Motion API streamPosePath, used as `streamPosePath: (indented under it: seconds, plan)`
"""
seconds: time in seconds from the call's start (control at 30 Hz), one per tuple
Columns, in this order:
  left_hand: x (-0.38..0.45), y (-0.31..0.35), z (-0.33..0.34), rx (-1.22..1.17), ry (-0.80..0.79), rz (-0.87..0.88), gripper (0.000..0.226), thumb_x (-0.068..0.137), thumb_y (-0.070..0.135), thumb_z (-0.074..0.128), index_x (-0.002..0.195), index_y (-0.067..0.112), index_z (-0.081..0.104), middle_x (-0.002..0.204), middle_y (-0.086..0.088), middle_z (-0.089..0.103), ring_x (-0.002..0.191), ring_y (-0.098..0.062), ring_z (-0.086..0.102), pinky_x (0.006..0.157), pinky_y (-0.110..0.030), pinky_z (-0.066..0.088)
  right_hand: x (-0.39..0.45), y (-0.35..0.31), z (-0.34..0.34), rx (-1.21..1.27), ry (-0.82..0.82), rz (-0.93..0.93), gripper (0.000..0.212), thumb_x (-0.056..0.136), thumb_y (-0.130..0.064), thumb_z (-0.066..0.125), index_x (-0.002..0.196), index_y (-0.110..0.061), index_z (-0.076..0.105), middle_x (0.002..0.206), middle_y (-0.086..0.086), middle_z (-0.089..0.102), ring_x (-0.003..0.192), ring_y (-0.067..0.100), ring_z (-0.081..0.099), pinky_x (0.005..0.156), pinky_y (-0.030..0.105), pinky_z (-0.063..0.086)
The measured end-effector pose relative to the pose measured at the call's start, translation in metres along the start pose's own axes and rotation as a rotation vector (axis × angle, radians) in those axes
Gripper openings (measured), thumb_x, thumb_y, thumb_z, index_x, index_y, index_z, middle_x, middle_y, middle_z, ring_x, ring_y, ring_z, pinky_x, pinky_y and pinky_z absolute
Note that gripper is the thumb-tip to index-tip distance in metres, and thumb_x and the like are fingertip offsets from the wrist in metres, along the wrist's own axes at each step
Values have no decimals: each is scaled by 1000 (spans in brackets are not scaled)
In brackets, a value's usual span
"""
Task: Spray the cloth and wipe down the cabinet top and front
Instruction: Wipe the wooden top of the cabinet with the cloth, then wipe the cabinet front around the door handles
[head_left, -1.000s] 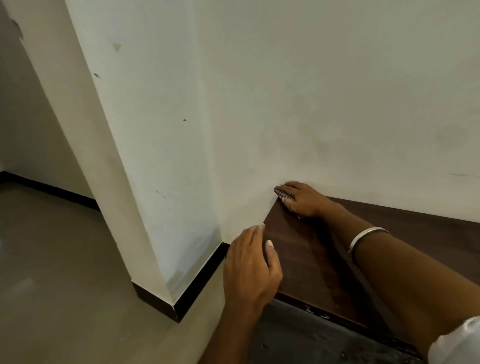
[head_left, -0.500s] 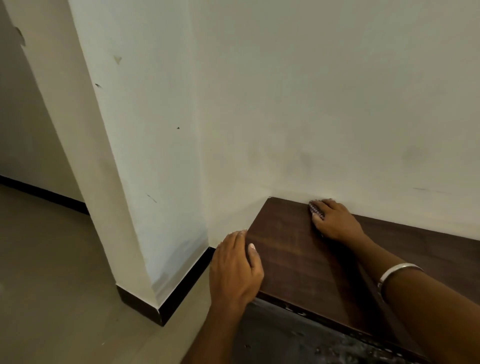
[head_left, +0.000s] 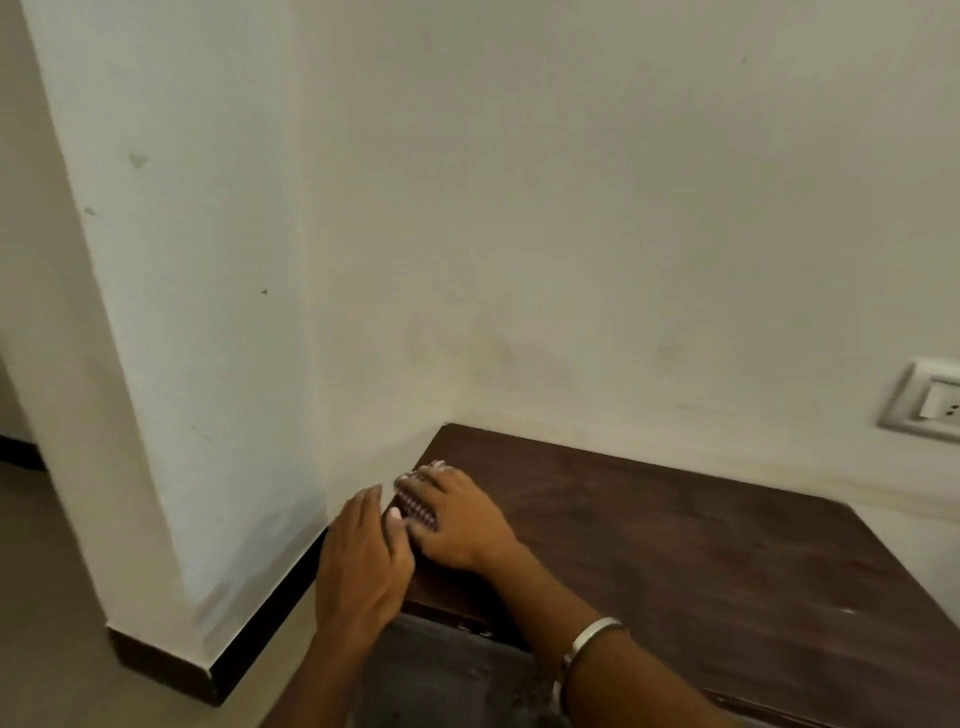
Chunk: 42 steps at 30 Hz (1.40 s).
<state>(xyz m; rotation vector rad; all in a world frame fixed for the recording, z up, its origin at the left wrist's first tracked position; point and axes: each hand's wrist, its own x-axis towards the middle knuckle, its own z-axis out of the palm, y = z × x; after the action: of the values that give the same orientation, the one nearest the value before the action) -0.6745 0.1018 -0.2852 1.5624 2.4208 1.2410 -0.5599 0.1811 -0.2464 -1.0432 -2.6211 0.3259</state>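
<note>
The dark brown wooden cabinet top (head_left: 675, 545) fills the lower right, its back edge against the white wall. My right hand (head_left: 462, 519) lies flat on the top near its left edge, pressing a small checked cloth (head_left: 413, 501) that shows under the fingers. A metal bangle sits on that wrist. My left hand (head_left: 363, 566) rests with fingers curled over the cabinet's left front corner, touching my right hand. The cabinet's grey front (head_left: 441, 675) shows below the edge. No spray bottle is in view.
A white pillar (head_left: 171, 364) with a black skirting strip (head_left: 260, 629) stands just left of the cabinet. A wall switch plate (head_left: 930, 400) sits at the right edge, above the top. Beige floor (head_left: 52, 649) lies at the lower left.
My right hand has slid with the cloth from the back edge by the wall toward the front left of the top, next to my left hand. The view has shifted right.
</note>
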Motion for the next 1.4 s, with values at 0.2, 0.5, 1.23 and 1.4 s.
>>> streamPosePath:
  seconds: [0.2,0.5,1.23,1.4]
  plan:
    - [-7,15,-12,-157,-26,-170,44,101,28,31,138,7,41,141,-18,47,128,-34,45,108,-47,34,-46,-22,-2,42,-65,-91,67,88,-47,52,149,-25,33,158,3,28,147,25,18,122,44,15]
    - [-52,26,-41,-192,-166,-161,46,99,37,32,133,10,47,137,-13,50,125,-28,48,107,-42,39,-93,-42,-21,-75,-155,-175,82,78,-16,72,149,-21,32,157,4,30,146,26,22,121,42,20]
    - [-191,122,-27,-811,-640,-289,38,97,38,44,125,14,56,104,-3,66,91,-14,64,80,-28,52,-269,11,-55,161,377,391,57,77,1,58,126,-28,53,134,-7,49,120,15,51,99,37,49]
    - [-225,134,-6,-1230,-827,-533,44,91,50,48,113,16,67,111,-8,72,106,-21,66,94,-39,52,-302,-24,3,252,449,493,61,82,-10,61,139,-27,46,148,-6,36,138,16,33,113,37,34]
